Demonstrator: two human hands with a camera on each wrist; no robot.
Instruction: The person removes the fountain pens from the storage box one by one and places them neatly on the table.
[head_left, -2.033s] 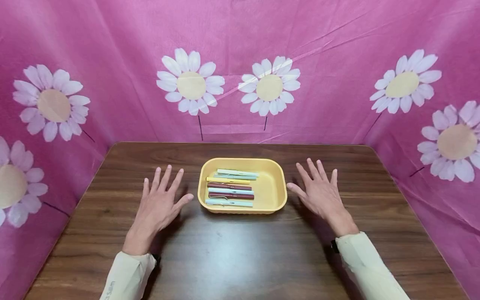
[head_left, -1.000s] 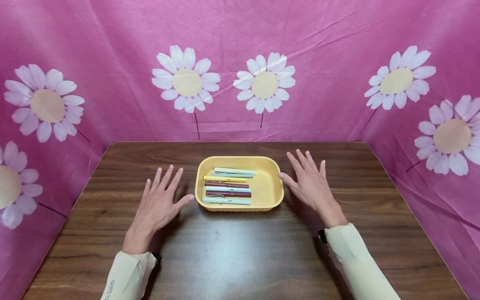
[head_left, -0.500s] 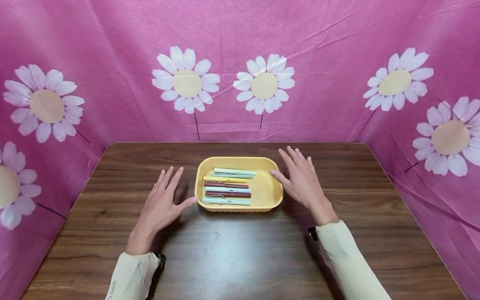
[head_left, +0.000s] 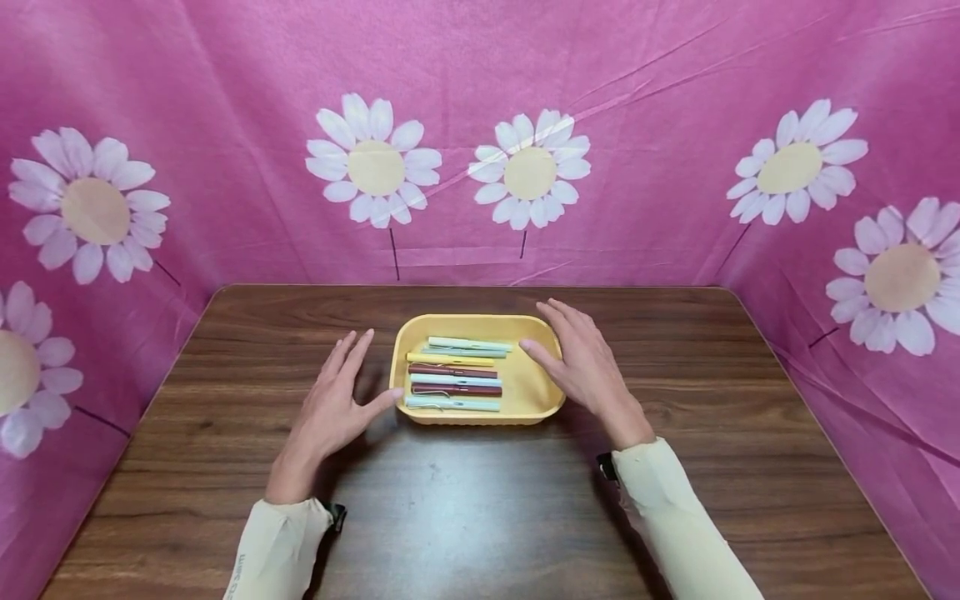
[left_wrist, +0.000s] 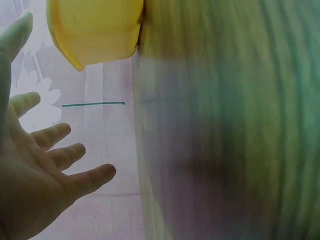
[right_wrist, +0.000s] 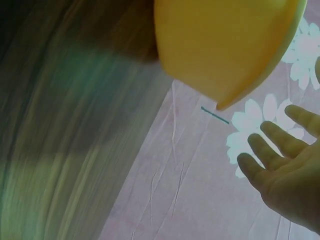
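A yellow plastic tray (head_left: pixel 532 410) stands on the table, and several pens (head_left: pixel 454 380) lie side by side in its left and middle part. They are pale green, teal, yellow, dark maroon and pale blue. My left hand (head_left: pixel 330 417) is at the tray's left side, fingers spread, its thumb tip overlapping the left rim in the head view. On the other side my right hand (head_left: pixel 588 367) has its thumb over the tray's right part and its fingers beside the right rim. Both wrist views show straight fingers beside the yellow wall, holding nothing.
The brown wood-grain table (head_left: pixel 450 517) has its far edge just behind the tray. A pink cloth (head_left: pixel 637 208) printed with white daisies hangs around the back and both sides.
Both hands have come inward toward the tray, the right one farther, from beside it to over its right rim. The left thumb has reached the left rim. Tray and pens stay on the table.
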